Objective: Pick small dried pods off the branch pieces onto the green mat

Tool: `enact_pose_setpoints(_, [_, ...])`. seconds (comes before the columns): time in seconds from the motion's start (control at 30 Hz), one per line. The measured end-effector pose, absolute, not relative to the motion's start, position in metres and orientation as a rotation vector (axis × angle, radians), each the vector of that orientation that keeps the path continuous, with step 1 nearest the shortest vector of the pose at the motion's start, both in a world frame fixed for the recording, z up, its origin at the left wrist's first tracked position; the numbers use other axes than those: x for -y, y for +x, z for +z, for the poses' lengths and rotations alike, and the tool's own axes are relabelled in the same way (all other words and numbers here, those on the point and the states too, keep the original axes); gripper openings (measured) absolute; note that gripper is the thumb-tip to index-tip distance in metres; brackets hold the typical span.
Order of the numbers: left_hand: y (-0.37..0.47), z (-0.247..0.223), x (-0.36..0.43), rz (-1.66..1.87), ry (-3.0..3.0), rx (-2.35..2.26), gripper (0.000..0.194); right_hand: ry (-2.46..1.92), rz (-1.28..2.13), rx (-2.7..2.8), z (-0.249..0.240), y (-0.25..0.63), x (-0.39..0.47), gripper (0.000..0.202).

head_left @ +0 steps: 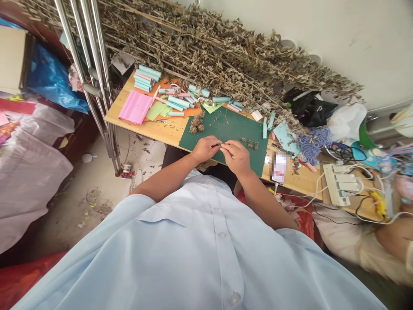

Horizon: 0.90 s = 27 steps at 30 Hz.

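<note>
Over the near edge of a green cutting mat [226,125], my left hand [205,149] and my right hand [237,156] meet, fingertips pinched together. Between them is a small dried plant piece [220,145], mostly covered by the fingers. Just beyond my left hand, several brown dried-leaf balls [197,123] sit in a cluster on the mat. To the right of my right hand lie loose dried plant bits [251,143].
Dried stalks [200,47] are heaped along the back. Blue paper rolls [179,102] and a pink sheet [136,106] lie left. A phone [279,167], purple yarn [313,142] and a power strip [337,183] are right. Metal crutches [103,86] lean at the table's left end.
</note>
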State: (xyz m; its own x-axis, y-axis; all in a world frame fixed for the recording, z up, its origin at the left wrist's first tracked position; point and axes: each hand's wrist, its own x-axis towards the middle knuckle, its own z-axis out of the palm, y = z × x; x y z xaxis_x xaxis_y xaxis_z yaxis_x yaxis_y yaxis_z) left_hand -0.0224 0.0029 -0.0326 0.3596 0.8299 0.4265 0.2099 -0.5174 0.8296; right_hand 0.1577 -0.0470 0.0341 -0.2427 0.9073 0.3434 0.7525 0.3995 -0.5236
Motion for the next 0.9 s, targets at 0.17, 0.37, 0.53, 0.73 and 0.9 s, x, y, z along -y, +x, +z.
enact_pose_setpoints(0.17, [-0.023, -0.032, -0.003, 1.159, 1.939, -0.88, 0.022, -1.46, 0.316, 2.163, 0.04, 0.157, 0.043, 0.027])
enact_pose_setpoints(0.37, [-0.023, -0.032, -0.003, 1.165, 1.945, -0.881, 0.027, -1.5, 0.386, 2.238, 0.049, 0.156, 0.031, 0.022])
enact_pose_setpoints(0.53, [-0.023, -0.033, -0.003, 1.2, 1.918, -0.873, 0.026, -1.426, 0.396, 2.228, 0.049, 0.16, 0.03, 0.024])
enact_pose_setpoints(0.73, [-0.021, -0.038, -0.005, 1.207, 1.917, -0.869, 0.025, -1.419, 0.447, 2.066, 0.049, 0.163, 0.037, 0.029])
enact_pose_setpoints(0.9, [-0.021, -0.038, -0.005, 1.173, 1.956, -0.9, 0.023, -1.427, 0.494, 2.102, 0.044, 0.164, 0.039, 0.038])
